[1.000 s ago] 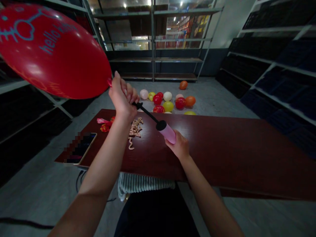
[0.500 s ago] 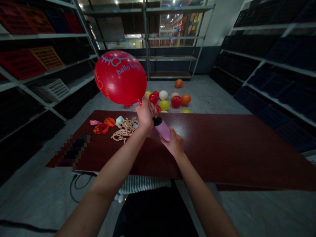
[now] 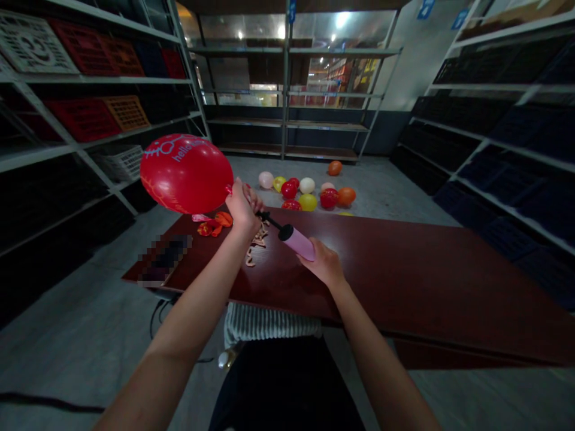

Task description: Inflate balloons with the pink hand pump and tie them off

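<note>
Left hand (image 3: 244, 206) pinches the red balloon (image 3: 186, 175) by its neck at the black end of the hand pump (image 3: 287, 232), right hand (image 3: 324, 262) clasping the pink barrel (image 3: 300, 244)!

Both your arms reach out, and both your hands are curled in a grip.
Your left arm (image 3: 193, 323) is bare and comes up from the bottom left, sloping in to the middle. Your left hand (image 3: 244, 203) is farther out than the other one, with its thumb (image 3: 237, 184) up and its fingers bent. Your right arm (image 3: 377, 353) is bare too and slants in from the bottom right. Your right hand (image 3: 324, 260) is closed, near your left one but not touching it.
</note>
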`<move>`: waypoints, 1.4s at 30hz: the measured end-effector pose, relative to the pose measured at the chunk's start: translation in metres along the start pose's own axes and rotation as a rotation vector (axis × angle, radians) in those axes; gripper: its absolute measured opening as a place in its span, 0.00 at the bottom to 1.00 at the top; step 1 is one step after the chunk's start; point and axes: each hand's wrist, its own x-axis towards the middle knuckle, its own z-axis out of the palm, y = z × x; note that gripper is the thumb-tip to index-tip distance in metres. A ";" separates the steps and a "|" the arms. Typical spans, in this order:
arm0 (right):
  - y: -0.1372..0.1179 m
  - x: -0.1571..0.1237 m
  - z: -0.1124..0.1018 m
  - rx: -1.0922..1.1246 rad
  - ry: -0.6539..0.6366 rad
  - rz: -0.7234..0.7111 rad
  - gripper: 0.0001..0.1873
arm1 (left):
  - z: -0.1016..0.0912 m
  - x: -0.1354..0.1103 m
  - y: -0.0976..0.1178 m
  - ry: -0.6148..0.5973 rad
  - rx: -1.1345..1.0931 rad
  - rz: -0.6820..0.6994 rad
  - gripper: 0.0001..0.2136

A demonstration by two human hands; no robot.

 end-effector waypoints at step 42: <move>0.000 0.002 0.004 -0.018 0.011 0.034 0.22 | 0.008 -0.005 -0.034 -0.021 0.041 -0.011 0.24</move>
